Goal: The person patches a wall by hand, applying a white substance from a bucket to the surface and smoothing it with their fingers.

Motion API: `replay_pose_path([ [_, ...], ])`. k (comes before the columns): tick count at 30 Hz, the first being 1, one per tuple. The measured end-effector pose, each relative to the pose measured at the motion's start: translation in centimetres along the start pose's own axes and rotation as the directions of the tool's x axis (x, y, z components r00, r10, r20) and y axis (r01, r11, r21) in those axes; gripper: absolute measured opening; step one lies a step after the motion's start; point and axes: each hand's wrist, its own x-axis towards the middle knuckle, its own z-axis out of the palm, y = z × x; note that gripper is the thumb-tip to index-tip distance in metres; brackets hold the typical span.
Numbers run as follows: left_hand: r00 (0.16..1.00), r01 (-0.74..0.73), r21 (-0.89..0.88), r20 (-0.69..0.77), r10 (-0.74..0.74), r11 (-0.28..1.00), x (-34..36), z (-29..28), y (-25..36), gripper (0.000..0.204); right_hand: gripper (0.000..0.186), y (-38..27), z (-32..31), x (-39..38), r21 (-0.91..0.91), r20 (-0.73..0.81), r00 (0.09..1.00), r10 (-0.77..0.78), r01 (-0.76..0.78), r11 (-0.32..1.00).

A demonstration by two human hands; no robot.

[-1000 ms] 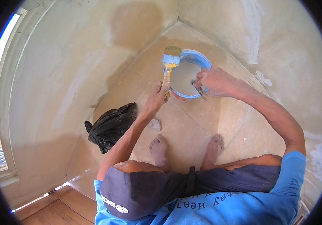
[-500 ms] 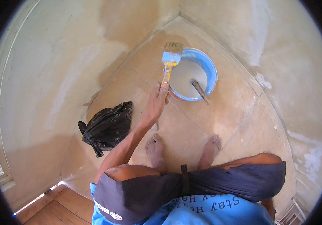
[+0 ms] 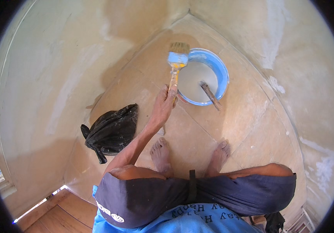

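My left hand grips the yellow handle of a wide paintbrush with a blue ferrule and pale bristles. The brush points away from me, held just left of a blue bucket that holds whitish paint. A wooden stirring stick leans in the bucket and pokes over its near rim. My right hand is out of the picture. My two bare feet stand on the tiled floor below the bucket.
A tied black plastic bag lies on the floor to my left, near the wall. Pale patched plaster walls close in on the left, far and right sides, meeting in a corner behind the bucket. Wooden boards show at the lower left.
My right hand, which held the stick at the bucket a second ago, has let go and pulled out of view. The left hand with the brush has stayed beside the bucket.
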Motion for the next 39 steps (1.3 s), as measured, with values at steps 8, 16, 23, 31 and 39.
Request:
replay_pose_path([
  [8,1.0,-0.012,0.008,-0.024,0.012,1.0,-0.1,-0.3,0.1,0.043,0.053,-1.0,-0.7,0.1,0.131,0.067,0.991,0.118,-0.126,0.983],
  [16,1.0,0.002,-0.075,-0.013,-0.003,0.997,-0.2,-0.9,-1.0,0.054,0.046,0.7,1.1,0.1,-0.039,0.004,1.0,-0.001,0.001,0.999],
  [23,0.977,0.128,-0.202,-0.142,-0.159,0.971,-4.3,-1.5,-4.0,0.058,0.045,0.4,0.8,0.4,0.005,0.039,0.999,0.03,-0.03,1.0],
  [31,0.95,0.159,0.267,0.219,-0.22,0.951,-10.3,-0.9,-10.9,0.054,0.044,0.0,0.6,0.7,0.016,0.055,0.998,0.04,-0.041,0.999],
  [39,0.802,-0.138,0.547,0.551,-0.231,0.825,-11.6,0.6,-12.0,0.048,0.044,0.0,0.8,1.3,0.015,0.075,0.996,0.045,-0.046,0.999],
])
